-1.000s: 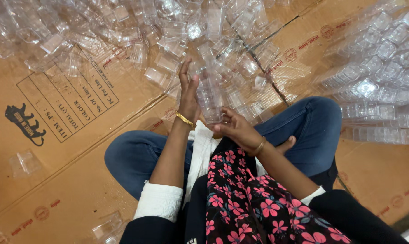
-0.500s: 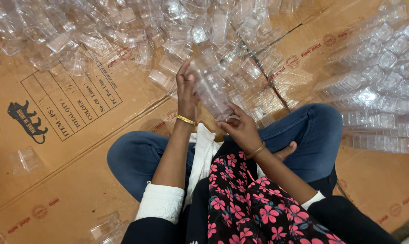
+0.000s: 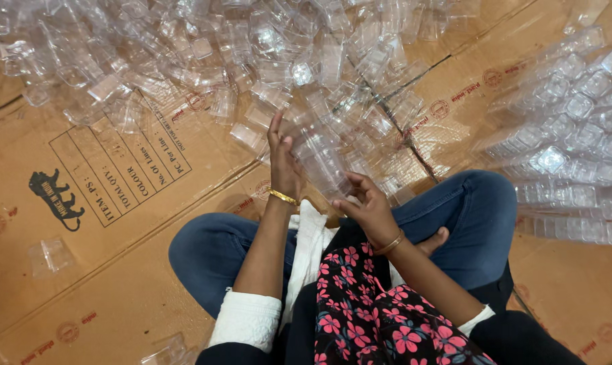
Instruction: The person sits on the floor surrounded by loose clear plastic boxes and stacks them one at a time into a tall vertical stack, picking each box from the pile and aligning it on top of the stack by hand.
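I sit cross-legged on flattened cardboard (image 3: 83, 270). Between my hands runs a nested stack of clear plastic containers (image 3: 319, 162), tilted from upper left to lower right. My left hand (image 3: 282, 162) rests flat against the stack's upper left side, fingers up. At the stack's lower end my right hand (image 3: 366, 206) curls its fingers around it. Both wrists wear gold bangles. A big loose heap of clear containers (image 3: 238, 54) lies just beyond my hands.
Long nested rows of clear containers (image 3: 569, 135) lie stacked at the right. A single clear container (image 3: 49, 255) sits on the cardboard at the left, and another (image 3: 164, 351) near the bottom edge. My blue-trousered knees (image 3: 468, 209) spread to either side.
The stack between my hands has grown longer and tilted further up. My left hand has shifted up along it while my right hand has stayed at its lower end.
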`<action>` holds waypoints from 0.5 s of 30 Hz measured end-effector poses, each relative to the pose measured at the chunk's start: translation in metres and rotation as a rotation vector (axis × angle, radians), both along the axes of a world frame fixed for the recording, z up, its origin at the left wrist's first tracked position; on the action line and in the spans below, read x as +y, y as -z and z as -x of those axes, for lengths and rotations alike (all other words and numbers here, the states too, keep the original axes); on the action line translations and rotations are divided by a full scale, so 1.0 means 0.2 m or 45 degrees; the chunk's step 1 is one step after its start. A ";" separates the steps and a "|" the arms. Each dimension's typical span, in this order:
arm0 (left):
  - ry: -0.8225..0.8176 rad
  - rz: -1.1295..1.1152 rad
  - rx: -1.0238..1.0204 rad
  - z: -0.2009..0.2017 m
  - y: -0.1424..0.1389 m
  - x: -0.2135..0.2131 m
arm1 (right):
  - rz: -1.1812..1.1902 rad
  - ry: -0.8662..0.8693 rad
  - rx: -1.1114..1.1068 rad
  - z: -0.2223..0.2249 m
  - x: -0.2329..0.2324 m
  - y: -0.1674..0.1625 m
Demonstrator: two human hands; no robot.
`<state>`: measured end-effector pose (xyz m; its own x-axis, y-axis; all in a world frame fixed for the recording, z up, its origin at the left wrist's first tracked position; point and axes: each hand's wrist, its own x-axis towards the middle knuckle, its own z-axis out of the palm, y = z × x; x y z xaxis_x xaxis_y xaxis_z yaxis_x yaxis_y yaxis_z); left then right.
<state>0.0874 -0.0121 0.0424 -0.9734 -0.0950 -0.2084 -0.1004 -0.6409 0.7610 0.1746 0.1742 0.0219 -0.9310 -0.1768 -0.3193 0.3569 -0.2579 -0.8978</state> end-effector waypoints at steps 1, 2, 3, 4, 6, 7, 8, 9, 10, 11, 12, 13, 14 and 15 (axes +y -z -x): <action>-0.001 0.033 0.008 0.00 0.00 0.00 | -0.028 0.009 0.063 0.00 -0.01 0.00; -0.003 0.066 0.016 0.00 0.00 0.00 | -0.055 0.019 0.128 0.00 -0.02 0.00; -0.002 0.098 0.025 0.00 0.01 0.00 | -0.046 0.001 0.142 0.00 -0.02 0.00; 0.011 0.125 -0.015 -0.01 0.02 0.00 | -0.038 -0.014 0.155 0.00 -0.03 -0.01; 0.042 0.176 -0.090 -0.01 0.04 -0.01 | -0.001 -0.014 0.157 0.00 -0.03 -0.02; 0.036 0.157 -0.089 -0.01 0.06 -0.01 | 0.032 0.000 0.142 0.00 -0.03 -0.03; 0.029 0.137 -0.094 -0.01 0.07 -0.01 | 0.065 0.013 0.122 0.00 -0.03 -0.04; 0.022 0.119 -0.093 -0.01 0.08 -0.01 | 0.167 0.041 0.026 0.00 -0.02 -0.04; 0.024 0.174 -0.098 -0.01 0.08 -0.01 | 0.269 0.068 -0.066 0.00 -0.01 -0.05; 0.026 0.229 -0.111 -0.01 0.09 -0.01 | 0.371 0.096 -0.165 0.00 -0.01 -0.05; 0.030 0.285 -0.120 -0.01 0.09 -0.01 | 0.316 0.093 -0.117 0.00 0.00 -0.05; 0.027 0.306 -0.113 -0.01 0.10 -0.01 | 0.260 0.090 -0.066 0.00 0.00 -0.05; 0.023 0.328 -0.109 0.00 0.10 -0.02 | 0.203 0.087 -0.017 0.00 0.00 -0.05; 0.020 0.348 -0.106 0.00 0.10 -0.02 | 0.171 0.075 0.021 0.00 0.00 -0.04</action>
